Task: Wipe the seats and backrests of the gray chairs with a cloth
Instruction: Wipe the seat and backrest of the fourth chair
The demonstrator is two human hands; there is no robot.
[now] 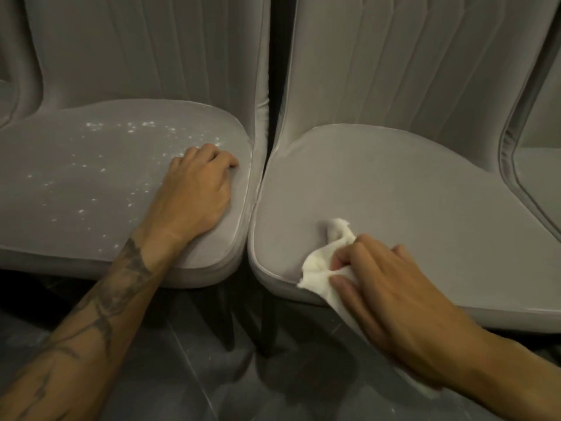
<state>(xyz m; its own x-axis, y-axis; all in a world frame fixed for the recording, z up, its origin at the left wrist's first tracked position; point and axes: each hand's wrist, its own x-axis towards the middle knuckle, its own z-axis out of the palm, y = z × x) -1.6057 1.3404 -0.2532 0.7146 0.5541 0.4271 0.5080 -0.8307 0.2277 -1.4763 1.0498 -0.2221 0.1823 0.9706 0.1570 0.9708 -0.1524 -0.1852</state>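
Gripping a crumpled white cloth (pixel 318 265) in the right hand (pixel 394 296), at the front-left corner of the right gray chair (pixel 409 192) seat; resting the left hand (pixel 194 196) palm down, fingers loosely bent, holding nothing, on the left gray chair (pixel 76 192) seat; white specks (pixel 130 129) scattered there; dark floor (pixel 182 375) below.

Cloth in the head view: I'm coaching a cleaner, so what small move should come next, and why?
Probably carry the cloth left onto the left seat: white specks dot it, while the right seat under the right hand looks speck-free.
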